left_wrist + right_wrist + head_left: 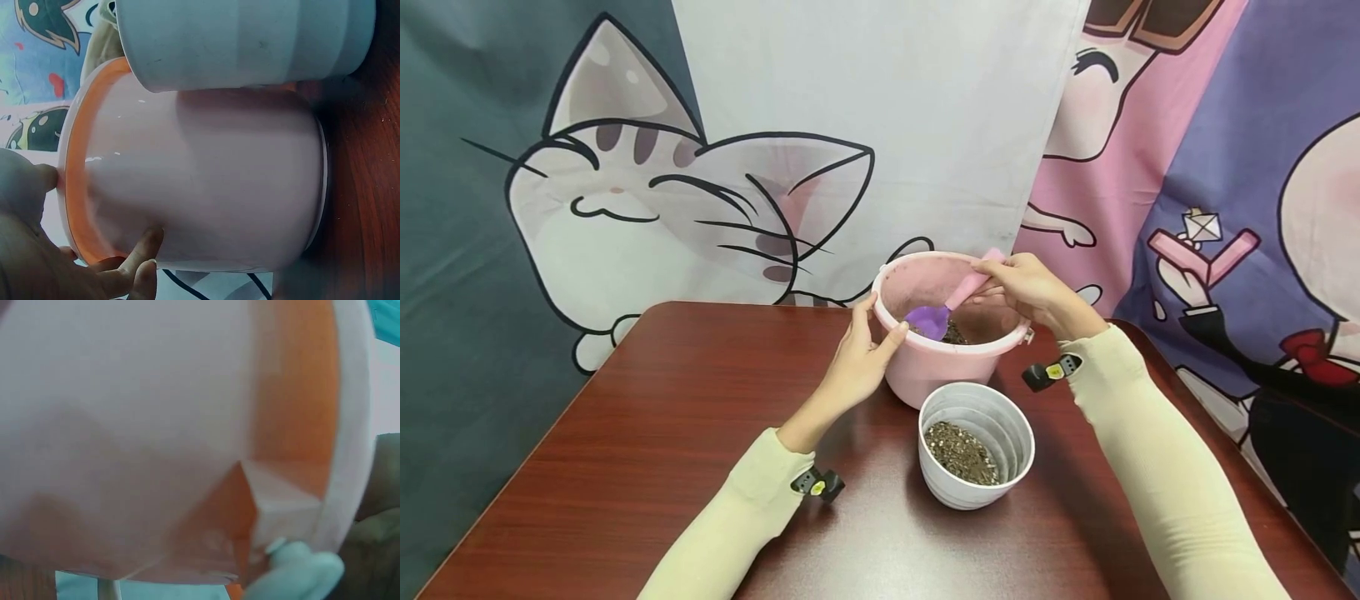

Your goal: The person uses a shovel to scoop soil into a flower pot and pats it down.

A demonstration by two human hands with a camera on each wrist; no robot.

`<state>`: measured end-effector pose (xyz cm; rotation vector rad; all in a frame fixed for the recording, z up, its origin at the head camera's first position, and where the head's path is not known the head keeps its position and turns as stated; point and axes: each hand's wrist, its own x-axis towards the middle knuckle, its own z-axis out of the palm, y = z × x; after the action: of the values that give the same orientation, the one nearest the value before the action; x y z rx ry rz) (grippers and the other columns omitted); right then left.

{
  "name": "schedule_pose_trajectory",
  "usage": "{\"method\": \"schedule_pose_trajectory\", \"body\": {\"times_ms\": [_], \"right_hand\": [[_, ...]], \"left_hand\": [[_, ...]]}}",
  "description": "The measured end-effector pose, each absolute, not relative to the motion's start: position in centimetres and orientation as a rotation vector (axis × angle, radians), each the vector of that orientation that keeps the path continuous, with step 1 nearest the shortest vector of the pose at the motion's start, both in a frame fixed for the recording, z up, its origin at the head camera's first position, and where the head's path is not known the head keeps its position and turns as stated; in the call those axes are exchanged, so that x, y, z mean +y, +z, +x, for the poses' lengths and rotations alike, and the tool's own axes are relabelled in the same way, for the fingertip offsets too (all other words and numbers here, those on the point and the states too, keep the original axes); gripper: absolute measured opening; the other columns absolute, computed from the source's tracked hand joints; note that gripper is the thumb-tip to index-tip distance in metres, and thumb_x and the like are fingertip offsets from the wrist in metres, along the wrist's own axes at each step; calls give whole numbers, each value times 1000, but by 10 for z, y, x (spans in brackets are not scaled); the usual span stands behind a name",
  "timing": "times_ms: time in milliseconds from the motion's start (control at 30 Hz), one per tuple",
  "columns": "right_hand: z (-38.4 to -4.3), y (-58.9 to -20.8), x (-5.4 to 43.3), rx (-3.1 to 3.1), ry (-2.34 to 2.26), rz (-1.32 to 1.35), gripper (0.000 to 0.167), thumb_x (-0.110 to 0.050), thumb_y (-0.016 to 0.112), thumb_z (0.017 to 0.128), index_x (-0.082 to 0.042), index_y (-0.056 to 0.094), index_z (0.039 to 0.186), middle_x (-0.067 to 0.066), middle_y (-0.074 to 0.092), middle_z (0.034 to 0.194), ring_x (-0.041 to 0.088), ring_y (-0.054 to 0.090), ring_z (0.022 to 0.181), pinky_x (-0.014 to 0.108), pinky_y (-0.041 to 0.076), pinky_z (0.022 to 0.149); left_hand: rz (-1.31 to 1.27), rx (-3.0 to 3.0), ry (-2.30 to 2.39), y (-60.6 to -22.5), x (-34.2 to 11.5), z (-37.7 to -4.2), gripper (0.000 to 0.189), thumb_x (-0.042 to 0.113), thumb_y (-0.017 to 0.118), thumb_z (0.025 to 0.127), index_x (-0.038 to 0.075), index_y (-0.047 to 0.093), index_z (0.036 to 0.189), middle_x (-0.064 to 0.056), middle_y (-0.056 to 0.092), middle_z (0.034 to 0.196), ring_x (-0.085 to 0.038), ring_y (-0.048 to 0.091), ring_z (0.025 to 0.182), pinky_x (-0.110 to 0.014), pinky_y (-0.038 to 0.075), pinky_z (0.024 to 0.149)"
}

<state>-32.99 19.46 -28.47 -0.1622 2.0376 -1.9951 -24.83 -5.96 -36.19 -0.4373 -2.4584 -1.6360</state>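
A pink bucket (pixel 942 360) stands on the table with dark soil at its bottom. My left hand (pixel 862 354) grips its left rim; in the left wrist view the thumb lies at the rim and fingers reach along the wall. My right hand (pixel 1033 287) holds the pink handle of a toy shovel over the bucket's mouth. The shovel's purple blade (pixel 929 322) tilts down inside near the front rim. In front of the bucket is a white ribbed pot (pixel 976 492), partly filled with speckled brown soil (pixel 962 452). The right wrist view shows mostly the bucket's wall (pixel 156 425).
The dark red wooden table (pixel 722 400) extends to the left and in front of both containers. Behind it hangs a cloth backdrop (pixel 895 108) with cartoon figures. A small white lug (pixel 1028 336) sticks out at the bucket's right rim.
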Motion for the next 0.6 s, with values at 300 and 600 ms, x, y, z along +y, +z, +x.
{"method": "schedule_pose_trajectory", "body": {"times_ms": [300,600], "right_hand": [[-326,-282,201,1959,-2085,-181,24,-6,51,102,1,69,88,17,73,79,22,74,76,33,56,78],[-321,-281,216,1931,-2153,-91,26,-9,55,101,0,70,82,14,73,77,19,74,76,30,57,77]], "left_hand": [[-422,-2455,-1644,-363,-60,-249,71,38,57,101,10,21,156,-19,37,151,-26,61,89,-42,50,87],[-398,-2383,-1702,-365,-56,-248,71,35,59,100,13,21,155,-18,42,144,-27,63,87,-40,51,85]]}}
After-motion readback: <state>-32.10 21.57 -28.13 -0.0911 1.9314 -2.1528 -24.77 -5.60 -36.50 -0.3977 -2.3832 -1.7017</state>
